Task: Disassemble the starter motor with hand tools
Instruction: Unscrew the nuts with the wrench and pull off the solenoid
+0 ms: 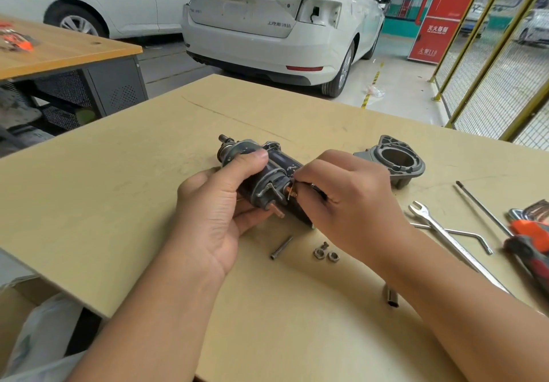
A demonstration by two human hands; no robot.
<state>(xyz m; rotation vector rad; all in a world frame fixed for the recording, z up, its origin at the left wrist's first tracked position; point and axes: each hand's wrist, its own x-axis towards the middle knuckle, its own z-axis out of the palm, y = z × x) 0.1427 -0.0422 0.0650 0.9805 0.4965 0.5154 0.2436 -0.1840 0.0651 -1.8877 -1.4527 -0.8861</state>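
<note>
Where the right hand (341, 200) meets the work, its fingers (306, 173) are curled in and pinch at a small copper-coloured terminal stud (289, 193) on the near end of the dark, cylindrical metal starter motor (267, 170). Whether a loose part sits in that pinch cannot be told. At nine o'clock from it, the left hand (219, 203) grips the motor body, thumb (252, 158) pressed over the top and the other fingers wrapped underneath, holding it just above the pale tan tabletop (118, 203), its shaft end pointing toward eleven o'clock.

At six o'clock from the motor, three loose pieces lie on the tabletop: a long thin grey bolt (281, 248), and just beside it at three o'clock a pair of silver hex nuts (326, 255) with a short screw touching them. Further toward five o'clock, a short dark metal socket (392, 297) lies by the right forearm.

At two o'clock from the motor rests a grey cast-aluminium end housing with a round bore (392, 161). At three o'clock, well apart from the hands, a shiny open-ended steel spanner (439, 233) crosses over a bent silver rod (463, 234). Beyond these lie a long slim screwdriver shaft (481, 206) and orange-and-black-handled pliers (528, 239) at the tabletop's right edge.
</note>
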